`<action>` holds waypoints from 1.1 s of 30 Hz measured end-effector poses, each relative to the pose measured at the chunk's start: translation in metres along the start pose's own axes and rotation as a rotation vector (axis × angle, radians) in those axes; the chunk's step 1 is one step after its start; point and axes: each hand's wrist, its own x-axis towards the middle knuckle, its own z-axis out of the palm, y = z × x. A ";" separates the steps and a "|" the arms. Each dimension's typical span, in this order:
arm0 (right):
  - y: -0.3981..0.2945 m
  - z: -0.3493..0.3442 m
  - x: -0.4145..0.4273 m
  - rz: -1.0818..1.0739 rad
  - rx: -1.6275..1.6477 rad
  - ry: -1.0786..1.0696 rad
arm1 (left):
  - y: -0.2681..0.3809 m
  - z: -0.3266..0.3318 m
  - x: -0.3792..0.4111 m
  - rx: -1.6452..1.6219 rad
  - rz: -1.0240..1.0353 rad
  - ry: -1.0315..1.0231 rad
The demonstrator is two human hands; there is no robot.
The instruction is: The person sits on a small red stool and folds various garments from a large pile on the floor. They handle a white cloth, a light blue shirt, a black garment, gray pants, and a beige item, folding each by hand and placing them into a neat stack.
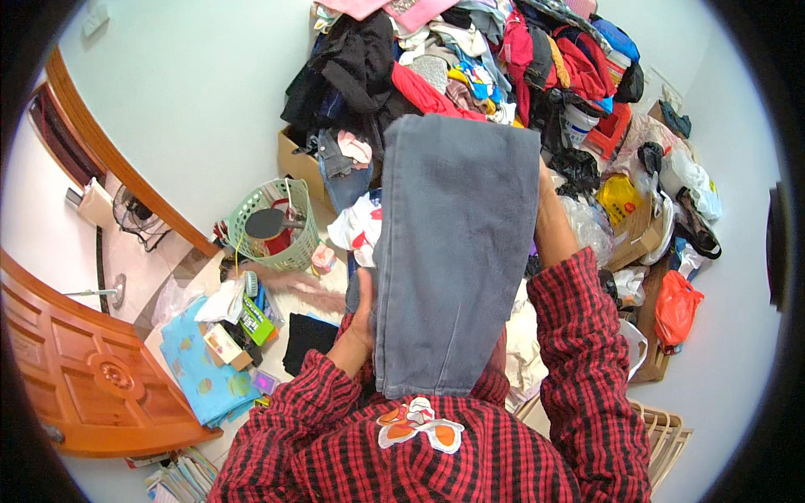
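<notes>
A pair of folded dark grey trousers (456, 251), probably denim, hangs close in front of my chest and covers the middle of the view. At their left edge my left hand (363, 311) grips the cloth, thumb pointing up and the fingers hidden behind it. My right hand (544, 176) holds the upper right edge from behind, so only its wrist side shows. The lower hem of the trousers reaches down to my red and black checked top (440, 465). Beyond them rises a large heap of clothes (440, 69).
To the left stand a green plastic basket (302, 232) with a pan in it and a cardboard box (299, 160). A folded black cloth (308, 342) and a blue patterned sheet (204, 364) lie on the floor near a wooden door (94, 371). Plastic bags (678, 308) crowd the right side.
</notes>
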 end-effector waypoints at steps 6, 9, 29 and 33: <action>0.031 -0.042 -0.041 0.051 0.121 0.082 | 0.000 -0.020 -0.017 0.223 -0.163 0.420; 0.038 -0.063 -0.056 0.047 0.168 0.133 | -0.004 -0.028 -0.015 0.303 -0.243 0.566; 0.180 -0.226 -0.284 0.303 0.556 0.777 | -0.013 -0.044 -0.010 0.495 -0.598 0.981; 0.168 -0.213 -0.241 0.377 0.400 0.757 | -0.022 -0.015 0.002 0.817 -0.725 0.986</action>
